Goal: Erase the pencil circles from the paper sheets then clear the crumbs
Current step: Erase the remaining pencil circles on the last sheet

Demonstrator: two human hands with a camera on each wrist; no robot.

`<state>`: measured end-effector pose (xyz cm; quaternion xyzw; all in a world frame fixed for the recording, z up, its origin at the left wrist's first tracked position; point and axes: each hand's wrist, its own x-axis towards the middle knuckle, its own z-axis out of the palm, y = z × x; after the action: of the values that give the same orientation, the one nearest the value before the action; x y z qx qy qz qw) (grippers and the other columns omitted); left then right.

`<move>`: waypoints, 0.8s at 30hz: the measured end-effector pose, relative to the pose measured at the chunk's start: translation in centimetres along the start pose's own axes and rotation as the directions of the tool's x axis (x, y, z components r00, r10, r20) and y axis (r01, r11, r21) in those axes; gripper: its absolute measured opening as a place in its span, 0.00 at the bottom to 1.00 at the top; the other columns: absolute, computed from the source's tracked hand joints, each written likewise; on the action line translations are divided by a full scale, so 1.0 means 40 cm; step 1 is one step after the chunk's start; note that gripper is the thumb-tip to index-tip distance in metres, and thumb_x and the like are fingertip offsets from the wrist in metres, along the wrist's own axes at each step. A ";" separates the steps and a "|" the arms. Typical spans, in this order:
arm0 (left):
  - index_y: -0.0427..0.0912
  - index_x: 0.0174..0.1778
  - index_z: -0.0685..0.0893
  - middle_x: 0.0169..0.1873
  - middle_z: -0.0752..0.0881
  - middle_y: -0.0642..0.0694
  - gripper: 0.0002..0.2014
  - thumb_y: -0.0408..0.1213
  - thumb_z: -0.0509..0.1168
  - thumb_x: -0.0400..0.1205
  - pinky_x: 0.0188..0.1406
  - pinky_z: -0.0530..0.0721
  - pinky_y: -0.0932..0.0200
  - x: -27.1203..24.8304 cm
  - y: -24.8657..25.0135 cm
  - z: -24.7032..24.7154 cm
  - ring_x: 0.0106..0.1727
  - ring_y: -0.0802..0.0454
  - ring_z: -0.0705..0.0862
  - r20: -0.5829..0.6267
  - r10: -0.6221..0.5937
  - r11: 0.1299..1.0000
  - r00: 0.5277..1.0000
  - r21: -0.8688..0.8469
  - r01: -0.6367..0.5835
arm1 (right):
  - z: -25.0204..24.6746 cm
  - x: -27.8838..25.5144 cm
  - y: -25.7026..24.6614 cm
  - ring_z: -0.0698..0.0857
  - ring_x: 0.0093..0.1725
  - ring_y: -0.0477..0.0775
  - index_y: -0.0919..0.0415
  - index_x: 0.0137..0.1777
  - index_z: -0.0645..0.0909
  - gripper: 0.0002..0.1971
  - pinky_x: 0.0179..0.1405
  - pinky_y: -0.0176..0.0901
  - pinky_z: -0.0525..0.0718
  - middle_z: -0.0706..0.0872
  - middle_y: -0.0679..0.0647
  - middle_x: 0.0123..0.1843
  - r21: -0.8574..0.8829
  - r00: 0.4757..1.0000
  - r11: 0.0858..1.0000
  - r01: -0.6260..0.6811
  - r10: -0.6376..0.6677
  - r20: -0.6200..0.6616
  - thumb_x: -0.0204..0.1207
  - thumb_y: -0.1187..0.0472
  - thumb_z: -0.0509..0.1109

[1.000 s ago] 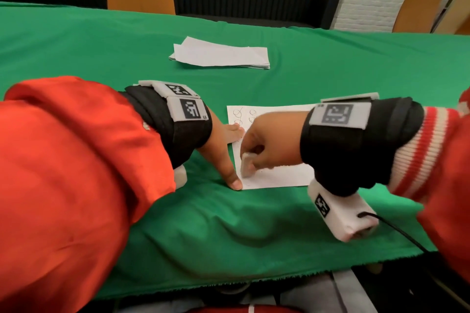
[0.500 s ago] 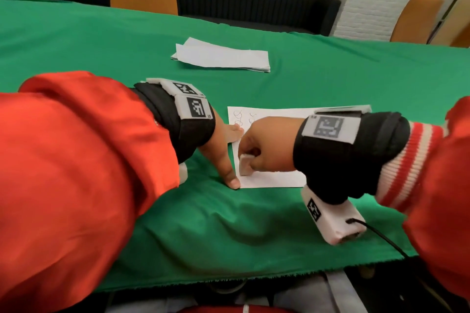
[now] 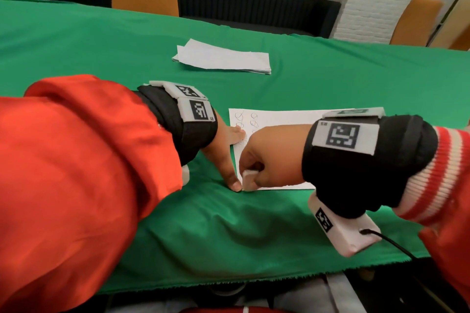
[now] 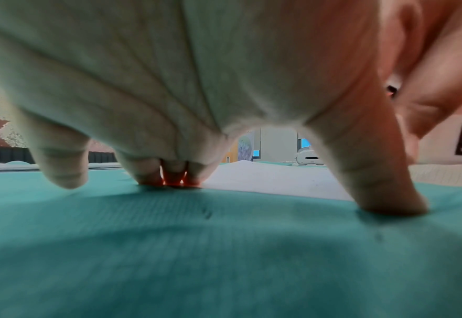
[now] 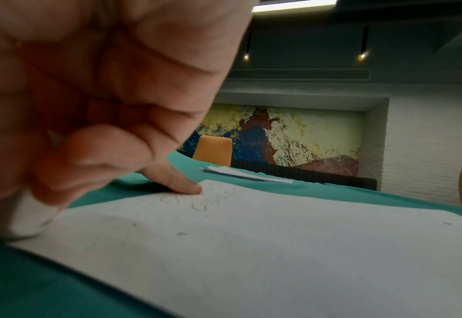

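right hand (image 3: 269, 157) — pinches eraser (image 3: 248, 178) | left hand (image 3: 226, 152) — pins sheet (image 3: 279, 119)

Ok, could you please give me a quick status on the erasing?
Right hand grips eraser at sheet's near corner. Left hand pins sheet's edge. Pencil circles remain.

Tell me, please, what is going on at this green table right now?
A person in red sleeves is rubbing pencil marks off a paper sheet on the green tablecloth. The right hand pinches a white eraser at the sheet's near left corner, while the left hand pins the sheet's left edge with spread fingers. Several pencil circles remain near the far left corner, and a few crumbs lie on the paper. A stack of other sheets waits farther back.
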<state>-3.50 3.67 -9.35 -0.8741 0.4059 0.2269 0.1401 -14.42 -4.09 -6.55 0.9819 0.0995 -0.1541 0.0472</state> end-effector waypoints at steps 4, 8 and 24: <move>0.51 0.84 0.47 0.83 0.55 0.52 0.57 0.63 0.73 0.66 0.75 0.60 0.57 -0.007 0.003 -0.001 0.81 0.51 0.61 -0.006 -0.012 1.000 1.000 -0.006 0.012 | -0.011 0.013 0.009 0.71 0.28 0.41 0.50 0.42 0.81 0.02 0.31 0.37 0.70 0.75 0.44 0.28 0.026 0.998 0.999 -0.034 0.035 -0.049 0.76 0.55 0.68; 0.52 0.84 0.44 0.83 0.53 0.52 0.58 0.64 0.73 0.66 0.75 0.59 0.58 -0.014 0.005 -0.004 0.81 0.51 0.60 -0.013 -0.017 1.000 1.000 -0.005 0.017 | -0.002 0.015 0.014 0.70 0.27 0.41 0.52 0.40 0.78 0.05 0.28 0.32 0.66 0.74 0.45 0.28 0.007 0.998 1.000 -0.029 0.030 -0.056 0.77 0.55 0.66; 0.54 0.84 0.40 0.83 0.42 0.57 0.62 0.68 0.73 0.63 0.79 0.53 0.52 -0.001 -0.008 -0.004 0.83 0.53 0.54 0.034 0.008 0.998 0.999 0.055 -0.010 | 0.003 0.005 0.037 0.71 0.27 0.42 0.55 0.48 0.85 0.08 0.29 0.34 0.68 0.77 0.46 0.30 0.066 0.999 0.997 -0.037 0.038 -0.014 0.74 0.52 0.70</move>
<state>-3.23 3.83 -9.16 -0.8641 0.4135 0.2309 0.1702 -13.96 -5.52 -6.61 0.9858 0.0764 -0.1488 0.0168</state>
